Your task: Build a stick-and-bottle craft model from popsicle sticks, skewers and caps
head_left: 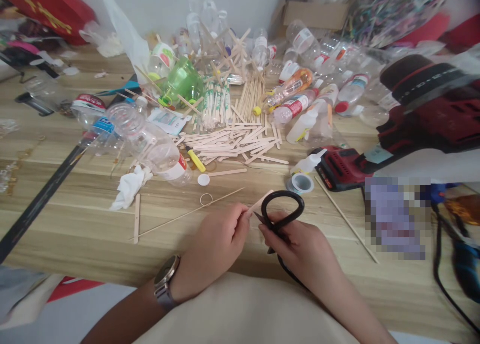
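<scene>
Beige cloth (240, 314), looped scissors (276, 226), wooden stick (262, 200)

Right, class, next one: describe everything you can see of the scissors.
The scissors have large, rounded black handle loops, plastic-looking and smooth. One loop stands up above the right hand; the other shows in part below it. The short visible blade ends look like dark metal, spread apart and pointing left. The right hand grips the middle, hiding the pivot. They are held over the table, beside the wooden stick; whether a blade touches the stick is unclear.
</scene>
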Tool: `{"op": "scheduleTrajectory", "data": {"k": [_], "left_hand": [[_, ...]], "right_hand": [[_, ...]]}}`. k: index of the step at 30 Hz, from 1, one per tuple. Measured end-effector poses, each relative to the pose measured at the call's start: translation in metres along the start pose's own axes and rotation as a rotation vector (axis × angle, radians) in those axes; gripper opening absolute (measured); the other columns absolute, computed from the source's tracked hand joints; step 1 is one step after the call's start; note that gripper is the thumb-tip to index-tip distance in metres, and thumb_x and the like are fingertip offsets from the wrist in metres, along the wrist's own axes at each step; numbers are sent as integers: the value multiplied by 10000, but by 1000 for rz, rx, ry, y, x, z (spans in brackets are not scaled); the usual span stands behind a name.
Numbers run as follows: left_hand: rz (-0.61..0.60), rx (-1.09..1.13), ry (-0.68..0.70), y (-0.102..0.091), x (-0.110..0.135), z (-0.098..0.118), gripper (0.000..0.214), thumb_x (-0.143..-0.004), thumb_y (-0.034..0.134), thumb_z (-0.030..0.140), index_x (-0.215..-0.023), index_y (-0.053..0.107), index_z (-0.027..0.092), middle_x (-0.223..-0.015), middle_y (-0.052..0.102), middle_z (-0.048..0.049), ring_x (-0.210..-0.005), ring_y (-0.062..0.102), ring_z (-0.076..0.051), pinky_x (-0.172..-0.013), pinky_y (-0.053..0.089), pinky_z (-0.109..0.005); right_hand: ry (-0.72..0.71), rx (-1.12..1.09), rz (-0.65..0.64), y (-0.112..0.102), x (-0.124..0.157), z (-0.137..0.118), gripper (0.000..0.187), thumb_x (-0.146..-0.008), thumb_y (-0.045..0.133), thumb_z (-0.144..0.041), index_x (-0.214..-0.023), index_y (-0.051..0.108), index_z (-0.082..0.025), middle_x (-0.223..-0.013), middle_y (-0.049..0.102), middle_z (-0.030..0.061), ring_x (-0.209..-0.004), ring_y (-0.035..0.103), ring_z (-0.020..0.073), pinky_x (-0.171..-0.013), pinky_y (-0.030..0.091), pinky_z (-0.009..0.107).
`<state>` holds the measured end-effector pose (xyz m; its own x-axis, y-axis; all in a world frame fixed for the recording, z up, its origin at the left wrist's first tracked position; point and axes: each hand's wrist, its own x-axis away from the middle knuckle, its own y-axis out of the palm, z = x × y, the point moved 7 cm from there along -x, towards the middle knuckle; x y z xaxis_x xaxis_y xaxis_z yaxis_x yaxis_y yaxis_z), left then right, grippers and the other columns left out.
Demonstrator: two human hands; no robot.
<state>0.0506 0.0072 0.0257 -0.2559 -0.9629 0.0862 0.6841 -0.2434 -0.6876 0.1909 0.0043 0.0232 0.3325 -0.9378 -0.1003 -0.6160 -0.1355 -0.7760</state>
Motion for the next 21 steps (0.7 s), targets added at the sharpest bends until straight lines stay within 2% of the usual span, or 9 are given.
{"op": "scheduleTrajectory", "data": {"k": [8, 14, 17, 21], "left_hand": [[9, -70, 35, -1, 1, 4, 282, -987, 361, 295, -965, 622, 192, -795, 685, -29, -715, 634, -164, -626, 444, -256], [34, -150, 79, -1, 1, 7, 260, -987, 364, 265, -973, 614, 192, -794, 683, -32, -731, 644, -167, -640, 462, -259], [45, -235, 140, 1, 1, 10, 259, -988, 353, 247, -987, 604, 186, -778, 677, -33, -723, 644, -166, -644, 468, -262], [93, -416, 275, 4, 4, 16, 251, -983, 347, 225, -987, 592, 171, -729, 661, -34, -689, 636, -173, -615, 459, -268]], "right_hand": [[8, -8, 3, 2, 1, 2, 317, -921, 470, -320, -649, 571, -192, -609, 675, 15, -460, 611, 131, -427, 397, 213], [29, -18, -14, 4, 0, 4, 282, -919, 465, -332, -711, 589, -188, -619, 673, 18, -471, 614, 140, -433, 396, 220], [60, -53, -19, 5, 0, 6, 303, -916, 461, -336, -668, 562, -195, -602, 664, 15, -461, 604, 138, -429, 392, 222], [105, -154, -48, 6, -1, 8, 272, -916, 461, -343, -716, 571, -196, -619, 656, 4, -490, 609, 132, -455, 417, 218]]}}
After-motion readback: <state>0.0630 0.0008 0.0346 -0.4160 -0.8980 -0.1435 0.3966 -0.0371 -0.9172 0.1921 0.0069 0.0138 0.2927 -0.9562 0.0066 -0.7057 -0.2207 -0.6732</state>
